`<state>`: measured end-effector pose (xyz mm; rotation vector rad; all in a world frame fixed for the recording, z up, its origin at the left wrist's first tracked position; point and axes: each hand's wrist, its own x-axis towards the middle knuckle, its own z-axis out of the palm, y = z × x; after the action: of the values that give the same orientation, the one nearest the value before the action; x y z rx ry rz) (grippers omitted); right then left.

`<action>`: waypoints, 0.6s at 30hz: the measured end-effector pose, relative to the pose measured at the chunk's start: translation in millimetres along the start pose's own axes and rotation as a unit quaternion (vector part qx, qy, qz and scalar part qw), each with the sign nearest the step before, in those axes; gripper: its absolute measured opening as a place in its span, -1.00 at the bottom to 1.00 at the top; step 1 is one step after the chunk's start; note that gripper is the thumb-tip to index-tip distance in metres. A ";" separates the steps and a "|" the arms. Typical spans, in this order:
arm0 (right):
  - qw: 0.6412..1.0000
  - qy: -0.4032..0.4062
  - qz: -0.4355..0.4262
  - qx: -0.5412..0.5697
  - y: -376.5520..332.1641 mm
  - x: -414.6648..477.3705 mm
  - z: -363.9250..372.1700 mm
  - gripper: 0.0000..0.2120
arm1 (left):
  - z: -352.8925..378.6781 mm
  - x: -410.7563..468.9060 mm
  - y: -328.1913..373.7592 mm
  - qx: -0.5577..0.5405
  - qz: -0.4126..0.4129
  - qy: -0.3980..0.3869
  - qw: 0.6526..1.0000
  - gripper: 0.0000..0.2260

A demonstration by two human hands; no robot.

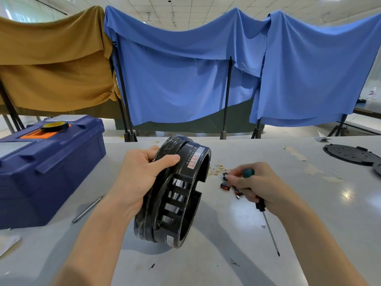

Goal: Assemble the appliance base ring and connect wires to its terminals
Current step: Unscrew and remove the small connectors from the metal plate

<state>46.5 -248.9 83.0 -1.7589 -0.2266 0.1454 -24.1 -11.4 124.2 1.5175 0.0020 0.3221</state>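
Observation:
A black plastic base ring point(177, 203) with slotted vents and printed labels stands tilted on its edge on the grey table. My left hand point(142, 172) grips its upper left rim, thumb across the top. My right hand point(257, 184) is closed around a screwdriver point(268, 221) with a green-capped black handle, its thin shaft pointing down toward me. The fingertips of that hand reach over small parts on the table: a red and black rocker switch point(224, 185), dark wired pieces, and a scatter of small brass terminals point(218, 169).
A dark blue toolbox point(47, 174) with an orange latch and a roll of black tape point(54, 126) on its lid fills the left. A metal rod point(87, 209) lies beside it. Black round plates point(352, 154) sit at the far right. Blue and tan cloths hang behind the table.

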 end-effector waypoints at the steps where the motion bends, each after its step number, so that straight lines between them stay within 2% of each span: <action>1: 0.999 -0.026 -0.030 0.011 -15.2 -9.7 8.2 -0.89 | 0.3 -0.3 -0.2 -0.002 0.000 0.001 1.000 -0.93; 3: 0.996 -0.042 -0.071 0.024 -37.2 -24.4 23.9 -0.88 | 0.5 -1.0 -1.2 -0.009 0.002 0.002 1.000 -0.90; 6: 0.995 -0.022 -0.091 0.041 -50.7 -35.2 41.2 -0.91 | 0.6 -2.9 -1.9 -0.005 0.006 0.000 1.000 -0.90; 13: 0.996 0.041 -0.062 0.039 -52.7 -35.5 48.7 -0.86 | 1.1 -3.3 -2.2 0.005 0.001 -0.012 1.000 -0.92; 18: 0.998 0.043 -0.044 0.025 -50.3 -32.5 46.5 -0.88 | 0.1 -1.8 -3.6 0.008 0.003 -0.017 1.000 -0.92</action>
<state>0.9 -202.6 122.1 -1.6980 -0.2366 0.0117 -25.1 -12.0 120.4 1.5392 -0.0268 0.3014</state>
